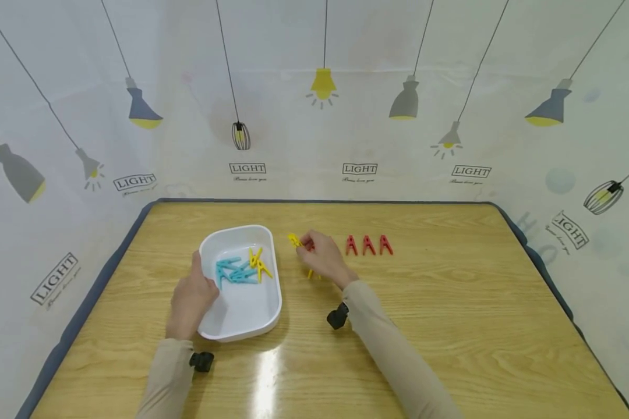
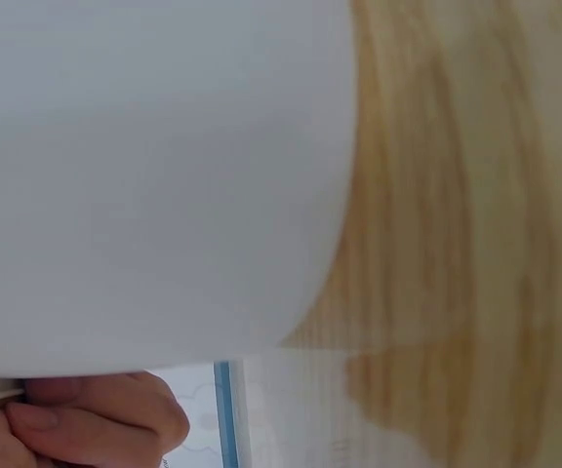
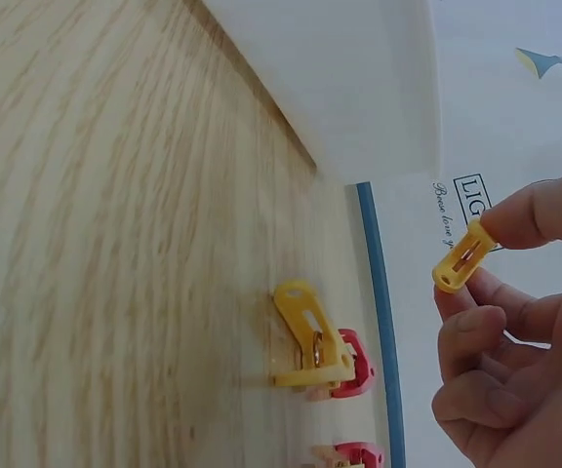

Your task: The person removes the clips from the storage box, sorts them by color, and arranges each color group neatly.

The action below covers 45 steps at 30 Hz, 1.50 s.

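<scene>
My left hand (image 1: 191, 299) grips the left side of a white plastic basin (image 1: 246, 314), its thumb over the rim. Inside lie several light blue clothespins (image 1: 237, 274) and a couple of yellow ones (image 1: 262, 269). Just right of the basin, my right hand (image 1: 322, 256) pinches a yellow clothespin (image 3: 464, 255) between thumb and fingertips, above the table. Another yellow clothespin (image 3: 310, 341) stands on the table below that hand, partly hidden in the head view. Red clothespins (image 1: 368, 245) form a row to the right; the hand covers part of that row.
The wooden table (image 1: 451, 326) has a dark blue edge (image 1: 325, 201) along its back and sides. Behind it hangs a pale wall covering (image 1: 293, 35) printed with lamps. Black wrist cameras (image 1: 338, 316) sit on both wrists.
</scene>
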Each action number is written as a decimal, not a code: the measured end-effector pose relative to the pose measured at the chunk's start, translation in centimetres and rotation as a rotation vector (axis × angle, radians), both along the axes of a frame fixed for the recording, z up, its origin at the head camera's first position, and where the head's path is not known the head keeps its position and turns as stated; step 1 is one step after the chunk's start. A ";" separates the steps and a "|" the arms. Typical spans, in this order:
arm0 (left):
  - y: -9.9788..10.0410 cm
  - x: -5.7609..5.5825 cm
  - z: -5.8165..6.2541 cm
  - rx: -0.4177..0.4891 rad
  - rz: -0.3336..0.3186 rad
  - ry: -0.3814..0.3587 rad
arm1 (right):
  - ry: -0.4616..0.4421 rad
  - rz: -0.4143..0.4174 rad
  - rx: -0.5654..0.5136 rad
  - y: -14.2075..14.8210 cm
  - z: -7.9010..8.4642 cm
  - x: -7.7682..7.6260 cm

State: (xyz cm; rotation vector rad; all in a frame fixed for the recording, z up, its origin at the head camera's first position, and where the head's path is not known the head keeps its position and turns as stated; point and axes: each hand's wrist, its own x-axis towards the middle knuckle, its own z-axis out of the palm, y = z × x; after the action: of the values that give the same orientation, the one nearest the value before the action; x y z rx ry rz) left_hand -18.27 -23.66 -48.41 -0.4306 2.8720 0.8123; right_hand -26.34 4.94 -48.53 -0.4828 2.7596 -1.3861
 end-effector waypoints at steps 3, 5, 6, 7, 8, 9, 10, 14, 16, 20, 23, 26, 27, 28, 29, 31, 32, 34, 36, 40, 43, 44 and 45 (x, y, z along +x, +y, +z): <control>0.0 0.0 0.0 -0.003 -0.004 0.002 | 0.000 0.000 0.001 0.4 -0.1 0.2; 0.0 0.0 0.0 -0.014 -0.009 0.009 | -0.001 0.006 0.003 0.7 -0.2 0.3; -0.1 0.0 0.0 -0.018 -0.011 0.010 | 0.002 0.011 0.005 0.8 -0.3 0.3; -0.1 0.0 0.0 -0.025 -0.012 0.014 | 0.002 0.014 0.006 0.9 -0.4 0.4; -0.1 0.0 0.1 -0.027 -0.010 0.013 | 0.002 0.015 0.003 1.1 -0.4 0.5; -0.1 0.0 0.1 -0.029 -0.010 0.013 | 0.007 0.015 0.004 1.2 -0.6 0.5; -0.2 0.0 0.1 -0.031 -0.010 0.014 | 0.009 0.012 -0.001 1.3 -0.6 0.5; -0.2 0.1 0.1 -0.015 -0.010 0.005 | 0.026 -0.013 -0.022 2.1 -0.9 0.6; -0.2 0.0 0.2 -0.009 -0.009 0.002 | 0.047 -0.023 -0.029 2.6 -0.9 0.7; -0.1 0.0 0.3 -0.001 -0.006 -0.001 | 0.063 -0.046 -0.028 3.9 -1.2 0.8; -0.1 0.0 0.4 0.001 -0.006 0.000 | 0.056 -0.063 -0.011 4.9 -1.3 0.9; -0.1 0.0 0.4 -0.001 -0.008 0.000 | 0.048 -0.076 0.001 5.7 -1.5 1.1; -0.1 0.1 0.4 0.002 -0.007 -0.004 | 0.050 -0.078 0.005 6.0 -1.5 1.2; 0.0 0.1 0.4 0.004 -0.006 -0.006 | 0.051 -0.082 0.011 6.3 -1.6 1.2; 0.0 0.1 0.4 0.002 -0.005 -0.008 | 0.059 -0.087 0.021 6.5 -1.6 1.3; 0.0 0.2 0.5 0.004 -0.007 -0.010 | 0.070 -0.100 0.028 7.0 -1.7 1.4; 0.0 0.2 0.5 0.005 -0.007 -0.010 | 0.074 -0.108 0.034 7.3 -1.8 1.5; 0.0 0.2 0.5 0.000 -0.009 -0.007 | 0.074 -0.119 0.037 7.8 -2.0 1.7; 0.0 0.3 0.5 -0.004 -0.012 -0.003 | 0.054 -0.131 0.027 8.4 -2.2 2.0; 0.0 0.3 0.6 -0.019 -0.021 0.005 | 0.010 -0.155 0.030 9.3 -2.5 2.5; 0.0 0.3 0.6 -0.022 -0.022 0.005 | -0.003 -0.197 0.066 9.9 -2.6 2.9; 0.1 0.3 0.6 -0.024 -0.022 0.005 | -0.007 -0.212 0.084 10.0 -2.6 3.1; 0.1 0.3 0.6 -0.021 -0.022 0.005 | -0.004 -0.227 0.097 10.1 -2.7 3.3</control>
State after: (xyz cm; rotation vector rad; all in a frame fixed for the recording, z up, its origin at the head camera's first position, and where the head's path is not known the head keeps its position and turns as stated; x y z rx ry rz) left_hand -18.00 -23.57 -47.78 -0.3990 2.8870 0.7808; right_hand -23.08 15.08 -51.19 -0.1674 2.9374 -1.2791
